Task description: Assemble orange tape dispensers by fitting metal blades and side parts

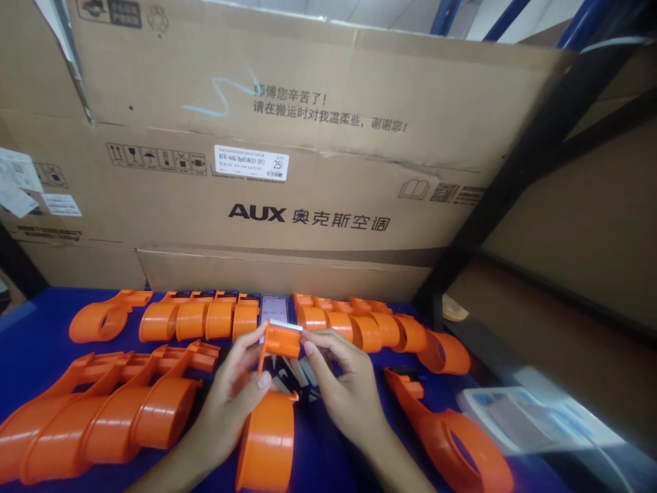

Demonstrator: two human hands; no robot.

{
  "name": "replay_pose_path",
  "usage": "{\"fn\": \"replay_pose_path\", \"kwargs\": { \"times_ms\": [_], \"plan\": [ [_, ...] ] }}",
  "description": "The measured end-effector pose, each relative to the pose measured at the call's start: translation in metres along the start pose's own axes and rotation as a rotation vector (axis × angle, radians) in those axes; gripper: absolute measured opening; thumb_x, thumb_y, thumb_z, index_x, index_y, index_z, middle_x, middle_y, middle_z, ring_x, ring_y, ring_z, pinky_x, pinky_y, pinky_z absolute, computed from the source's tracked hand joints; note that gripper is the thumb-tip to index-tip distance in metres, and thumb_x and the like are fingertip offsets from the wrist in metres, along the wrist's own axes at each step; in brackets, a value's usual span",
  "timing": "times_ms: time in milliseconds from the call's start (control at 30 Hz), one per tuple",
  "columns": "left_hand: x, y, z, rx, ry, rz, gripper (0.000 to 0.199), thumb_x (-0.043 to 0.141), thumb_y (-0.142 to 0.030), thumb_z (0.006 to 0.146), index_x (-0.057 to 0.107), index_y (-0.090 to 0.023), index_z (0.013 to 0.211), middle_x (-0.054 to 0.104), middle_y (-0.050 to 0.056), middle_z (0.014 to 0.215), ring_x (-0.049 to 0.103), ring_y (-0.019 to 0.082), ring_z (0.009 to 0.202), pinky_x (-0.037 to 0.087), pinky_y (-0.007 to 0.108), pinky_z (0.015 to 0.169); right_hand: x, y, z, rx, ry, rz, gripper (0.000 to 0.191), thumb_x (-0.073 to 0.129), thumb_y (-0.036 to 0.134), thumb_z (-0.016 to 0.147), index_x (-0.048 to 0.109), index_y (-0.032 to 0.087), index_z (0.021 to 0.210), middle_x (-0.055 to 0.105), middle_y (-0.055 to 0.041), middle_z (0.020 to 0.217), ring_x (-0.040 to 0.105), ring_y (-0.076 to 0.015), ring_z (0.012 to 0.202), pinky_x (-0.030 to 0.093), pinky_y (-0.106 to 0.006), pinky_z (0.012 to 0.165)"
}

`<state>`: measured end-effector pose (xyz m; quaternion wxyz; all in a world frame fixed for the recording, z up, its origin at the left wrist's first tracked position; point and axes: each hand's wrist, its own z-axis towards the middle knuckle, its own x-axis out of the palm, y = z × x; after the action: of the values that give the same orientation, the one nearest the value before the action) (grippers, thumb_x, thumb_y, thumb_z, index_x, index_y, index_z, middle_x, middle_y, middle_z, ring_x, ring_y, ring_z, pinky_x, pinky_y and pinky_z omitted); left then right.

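Near the front of the blue table, an orange tape dispenser point(268, 438) is between my hands, with its round hub hanging low and its narrow head raised. Along the top of that head runs a pale serrated blade point(286, 326). My left hand point(239, 383) is closed around the dispenser's neck, thumb in front. The fingers of my right hand point(341, 373) pinch the right end of the head, beside the blade. Behind and below the hands lie several small black and grey pieces point(295, 376), partly hidden by the dispenser and fingers.
Orange dispensers stand in rows at left point(110, 424), back left point(192, 318) and back right point(367, 332); another dispenser point(462, 452) lies at right front. A phone point(274, 308) shows a timer. A white box point(518, 418) sits right. A large carton point(308, 185) and black post point(477, 198) rise behind.
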<state>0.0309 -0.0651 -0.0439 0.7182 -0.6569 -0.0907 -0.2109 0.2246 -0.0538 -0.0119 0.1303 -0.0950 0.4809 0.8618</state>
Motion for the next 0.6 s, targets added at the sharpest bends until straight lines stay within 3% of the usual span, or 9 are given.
{"fn": "replay_pose_path", "kwargs": {
  "times_ms": [133,267,333,500,600],
  "plan": [
    [-0.001,-0.01,0.003,-0.01,-0.031,-0.076,0.075,0.074,-0.04,0.088,0.043,-0.024,0.154,0.079,0.007,0.073,0.078,0.027,0.067,0.059,0.03,0.063,-0.004,-0.002,0.003,-0.048,0.098,-0.091,0.022,0.06,0.028,0.101,0.075,0.026,0.116,0.078,-0.0071,0.11,0.072,-0.0242,0.098,0.054,-0.037,0.088],
    [-0.004,-0.018,0.006,-0.049,-0.138,-0.211,0.085,0.07,-0.042,0.09,0.024,-0.03,0.161,0.077,0.003,0.07,0.075,0.026,0.056,0.054,0.027,0.047,-0.006,-0.007,0.005,-0.072,0.304,-0.38,0.016,0.06,0.028,0.099,0.075,0.025,0.105,0.076,-0.0071,0.103,0.069,-0.0256,0.097,0.052,-0.039,0.088],
    [-0.006,-0.02,0.007,-0.042,-0.187,-0.23,0.084,0.071,-0.039,0.089,0.025,-0.032,0.16,0.077,0.001,0.07,0.076,0.026,0.056,0.055,0.027,0.047,-0.007,-0.009,0.005,-0.089,0.401,-0.487,0.015,0.065,0.028,0.096,0.074,0.024,0.106,0.075,-0.0072,0.103,0.067,-0.0257,0.096,0.051,-0.04,0.088],
    [-0.012,-0.021,0.01,-0.016,-0.219,-0.289,0.081,0.074,-0.039,0.085,0.034,-0.031,0.155,0.077,0.0,0.068,0.076,0.026,0.056,0.057,0.027,0.048,-0.004,-0.009,0.0,-0.124,0.597,-0.566,0.038,0.076,0.034,0.088,0.069,0.025,0.125,0.069,-0.0083,0.116,0.061,-0.0269,0.105,0.047,-0.041,0.093],
    [-0.015,-0.023,0.011,-0.055,-0.281,-0.342,0.08,0.077,-0.037,0.082,0.037,-0.029,0.151,0.077,0.002,0.067,0.077,0.028,0.056,0.059,0.031,0.048,0.001,-0.008,-0.003,-0.134,0.657,-0.606,0.032,0.073,0.033,0.091,0.07,0.025,0.121,0.065,-0.0081,0.115,0.059,-0.0264,0.105,0.045,-0.041,0.095]
  ]
}}
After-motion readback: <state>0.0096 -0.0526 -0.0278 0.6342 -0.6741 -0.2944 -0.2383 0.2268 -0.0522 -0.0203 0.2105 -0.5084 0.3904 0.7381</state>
